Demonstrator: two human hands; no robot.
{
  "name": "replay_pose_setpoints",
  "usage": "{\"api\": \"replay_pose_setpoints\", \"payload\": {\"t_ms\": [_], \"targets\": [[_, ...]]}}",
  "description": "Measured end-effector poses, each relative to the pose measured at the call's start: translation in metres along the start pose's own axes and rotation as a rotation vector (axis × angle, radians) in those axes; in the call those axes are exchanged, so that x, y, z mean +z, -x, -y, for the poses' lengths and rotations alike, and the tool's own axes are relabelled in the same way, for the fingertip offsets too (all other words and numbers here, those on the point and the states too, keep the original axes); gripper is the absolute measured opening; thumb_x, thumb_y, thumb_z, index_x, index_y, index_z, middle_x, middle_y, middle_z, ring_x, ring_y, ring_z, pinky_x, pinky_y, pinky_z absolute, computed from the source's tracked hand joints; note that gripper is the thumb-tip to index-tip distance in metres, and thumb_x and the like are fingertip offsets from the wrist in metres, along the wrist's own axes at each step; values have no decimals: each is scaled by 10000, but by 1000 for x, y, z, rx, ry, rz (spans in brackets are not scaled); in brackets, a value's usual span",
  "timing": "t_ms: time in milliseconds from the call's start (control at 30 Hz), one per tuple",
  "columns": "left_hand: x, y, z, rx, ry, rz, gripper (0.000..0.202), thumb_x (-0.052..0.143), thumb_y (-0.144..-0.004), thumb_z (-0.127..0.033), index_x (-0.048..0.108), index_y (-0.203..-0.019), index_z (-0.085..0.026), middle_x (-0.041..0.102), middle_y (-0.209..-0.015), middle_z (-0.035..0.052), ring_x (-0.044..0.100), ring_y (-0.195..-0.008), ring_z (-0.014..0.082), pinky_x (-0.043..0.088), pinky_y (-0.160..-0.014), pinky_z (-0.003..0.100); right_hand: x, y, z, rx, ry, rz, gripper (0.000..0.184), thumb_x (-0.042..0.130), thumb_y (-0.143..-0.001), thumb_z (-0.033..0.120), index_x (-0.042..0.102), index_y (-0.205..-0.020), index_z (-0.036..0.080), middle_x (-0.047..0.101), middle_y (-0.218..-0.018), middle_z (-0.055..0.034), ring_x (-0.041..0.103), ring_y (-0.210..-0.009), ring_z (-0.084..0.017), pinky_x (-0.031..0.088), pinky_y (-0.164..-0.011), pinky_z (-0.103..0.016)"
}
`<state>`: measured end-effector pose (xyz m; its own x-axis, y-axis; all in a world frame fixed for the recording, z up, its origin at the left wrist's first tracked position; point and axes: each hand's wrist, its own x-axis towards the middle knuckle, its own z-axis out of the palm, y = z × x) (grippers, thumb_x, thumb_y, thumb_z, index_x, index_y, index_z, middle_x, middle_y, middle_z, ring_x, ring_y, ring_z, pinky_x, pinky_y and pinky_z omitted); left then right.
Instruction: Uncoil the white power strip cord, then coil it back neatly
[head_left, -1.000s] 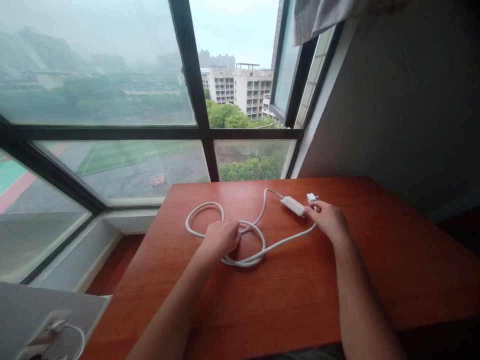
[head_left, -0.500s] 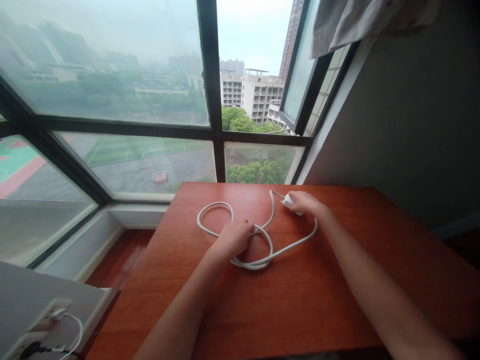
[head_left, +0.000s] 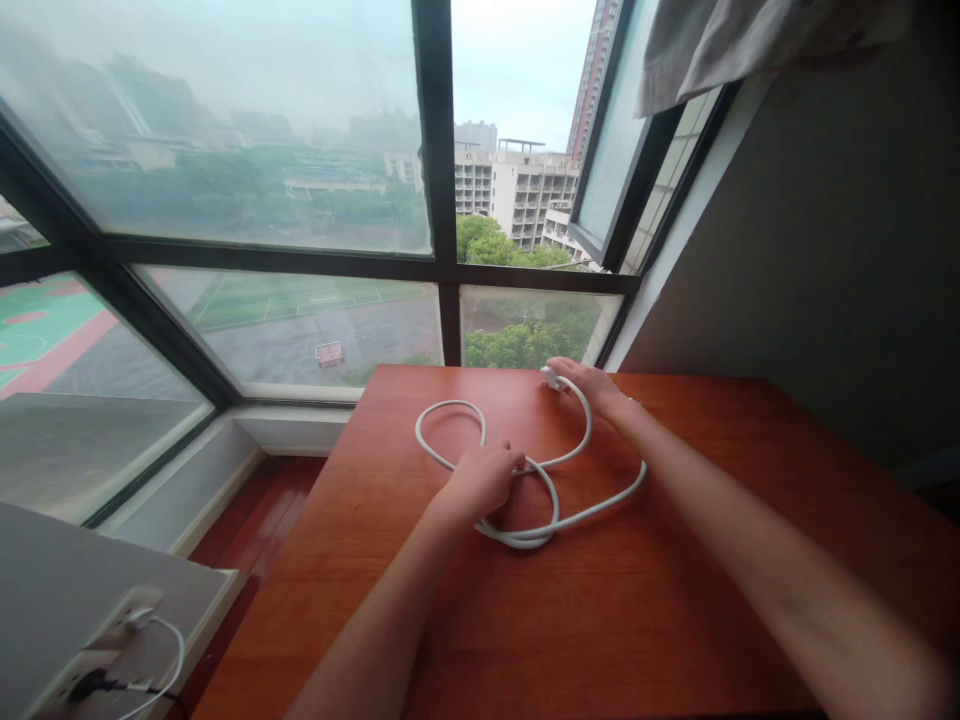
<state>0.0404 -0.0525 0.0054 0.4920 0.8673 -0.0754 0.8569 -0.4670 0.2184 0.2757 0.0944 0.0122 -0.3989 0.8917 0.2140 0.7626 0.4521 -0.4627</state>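
Note:
A white cable (head_left: 529,545) lies in loose, crossing loops on the reddish-brown wooden table (head_left: 585,640). Where the loops cross, my left hand (head_left: 487,475) is closed on the cable with its fingertips. Near the table's far edge, my right hand (head_left: 586,385) is closed around a white plug (head_left: 553,378) at one end of the cable. From the plug the cable curves down and back to the left hand. Another stretch runs right and passes behind my right forearm, where its end is hidden.
Windows with dark frames (head_left: 448,330) stand beyond the table, one pane opened outward at the right. Fabric (head_left: 697,50) hangs at the upper right. At the lower left, wall sockets (head_left: 124,625) hold a white plug and a black one with cords.
My right hand has moved left and slightly away with the plug, turning it so the cable bends round on its near side. The left hand stays at the crossing. The view has shifted slightly.

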Motion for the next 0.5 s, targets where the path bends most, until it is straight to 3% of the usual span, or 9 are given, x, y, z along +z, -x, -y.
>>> {"api": "replay_pose_setpoints", "payload": {"t_ms": [100,200,333,433,500], "targets": [[0,0,-2,-16,4,3,288,427,-910,-200,650,-1083,-257,629,-1040,83,653,-877,213,495,-761,302,-4,-6,-12,39,-194,5,434,672,-720,145,628,-1143,231,682,-1090,-42,643,-911,-206,486,-799,-283],[1,1,-2,-15,-3,-1,274,430,-914,-208,648,-1073,-256,628,-1039,85,652,-873,219,495,-745,308,-10,-7,-23,120,-317,26,452,702,-668,142,634,-1111,202,705,-888,-11,655,-709,-164,536,-692,-291],[1,0,-2,-3,9,-9,279,437,-902,-186,646,-1072,-258,633,-1038,80,648,-884,221,492,-754,308,-18,-1,-32,396,-719,54,315,676,-727,248,628,-1030,175,699,-856,-37,654,-596,-150,564,-568,-321],[2,-1,-1,2,14,-10,279,434,-899,-184,646,-1068,-254,634,-1039,79,646,-889,221,491,-759,313,-20,3,-40,452,-602,49,280,606,-806,310,626,-1044,164,704,-832,-61,661,-611,-159,562,-562,-312],[2,-1,0,3,11,-13,275,435,-897,-186,646,-1060,-254,635,-1032,77,648,-877,223,490,-750,314,-19,4,-47,438,-439,43,273,611,-794,260,646,-1044,156,710,-812,-59,659,-642,-164,548,-581,-284]]}}
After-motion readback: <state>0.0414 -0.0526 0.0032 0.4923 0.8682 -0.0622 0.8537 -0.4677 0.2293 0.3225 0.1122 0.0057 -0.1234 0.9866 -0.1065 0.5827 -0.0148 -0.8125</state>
